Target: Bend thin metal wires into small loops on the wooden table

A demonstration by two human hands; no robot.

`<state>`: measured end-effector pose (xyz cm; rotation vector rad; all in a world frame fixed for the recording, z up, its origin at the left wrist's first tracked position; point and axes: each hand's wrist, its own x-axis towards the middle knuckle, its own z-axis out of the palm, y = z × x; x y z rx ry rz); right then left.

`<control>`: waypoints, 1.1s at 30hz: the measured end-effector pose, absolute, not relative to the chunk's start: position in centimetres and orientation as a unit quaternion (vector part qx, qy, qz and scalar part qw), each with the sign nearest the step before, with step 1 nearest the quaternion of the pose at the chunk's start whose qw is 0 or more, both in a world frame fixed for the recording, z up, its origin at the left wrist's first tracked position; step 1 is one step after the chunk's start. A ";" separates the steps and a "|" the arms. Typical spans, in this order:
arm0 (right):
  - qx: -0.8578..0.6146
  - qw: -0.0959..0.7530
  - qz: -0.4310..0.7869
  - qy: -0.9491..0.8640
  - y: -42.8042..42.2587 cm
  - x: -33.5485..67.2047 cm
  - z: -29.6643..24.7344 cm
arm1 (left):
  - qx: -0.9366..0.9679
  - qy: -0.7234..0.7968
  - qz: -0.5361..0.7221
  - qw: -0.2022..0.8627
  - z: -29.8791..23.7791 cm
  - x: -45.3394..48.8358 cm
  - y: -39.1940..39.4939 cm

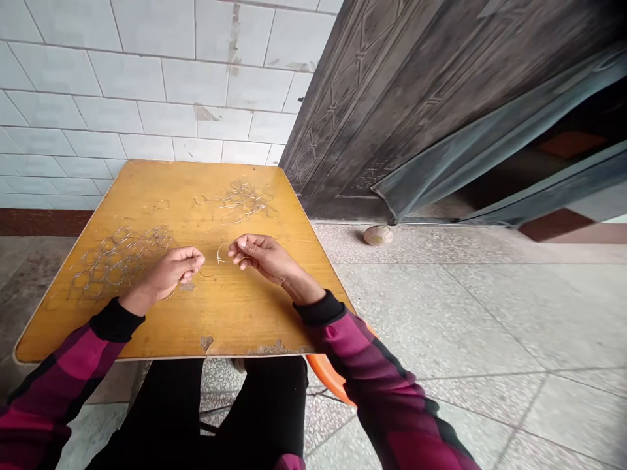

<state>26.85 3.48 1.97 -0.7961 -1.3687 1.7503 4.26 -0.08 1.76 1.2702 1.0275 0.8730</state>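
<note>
Nearest us, two dark-trousered legs [169, 408] under the counter [255, 307], and right at its near edge a chipped patch [206, 342], a likely snag for any loose end, so best to work clear of it.

Up to the hands now! Left hand [171, 269], thumb and forefinger pinched at the tips on a strand. Right hand [264, 258], fingers drawn together too, pinching a thin wire [218, 256] that bows out in a small curve. There it is, in the gap between the two hands, above the counter. One length or two? Can't tell from here.

Fine work, this: a light fingertip pinch close to the bend should give the best control, one hand steadying while the other guides. Too hard a squeeze could kink that curve, and a slack hold could let the end spring away.

Just beyond the left wrist, a spread of wire loops [115, 258], tangled looking; that wrist would do well to stay off them. Farther out, a couple of loose rings [155, 207], and to their right a heaped wire pile [245, 199]. Behind it all, the tiled wall [161, 78].
</note>
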 end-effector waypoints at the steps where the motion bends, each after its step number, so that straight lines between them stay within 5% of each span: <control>1: -0.316 0.390 0.695 -0.515 3.8 27.0 1.5 | 0.536 0.443 0.382 0.609 1.6 4.6 0.1; 13: -0.352 0.418 0.718 -0.432 3.5 26.6 -0.7 | 0.571 0.488 0.371 0.546 -0.7 5.2 0.0; 26: -0.361 0.457 0.714 -0.389 3.2 26.3 -1.3 | 0.752 0.462 0.467 0.066 -1.0 4.3 -0.5; 29: -0.355 0.474 0.728 -0.346 3.1 26.0 -1.4 | 0.723 0.469 0.504 0.065 -1.2 4.4 -0.5; 33: -0.347 0.459 0.760 -0.302 2.7 25.5 -1.8 | 0.686 0.449 0.524 0.231 -2.1 5.0 -0.1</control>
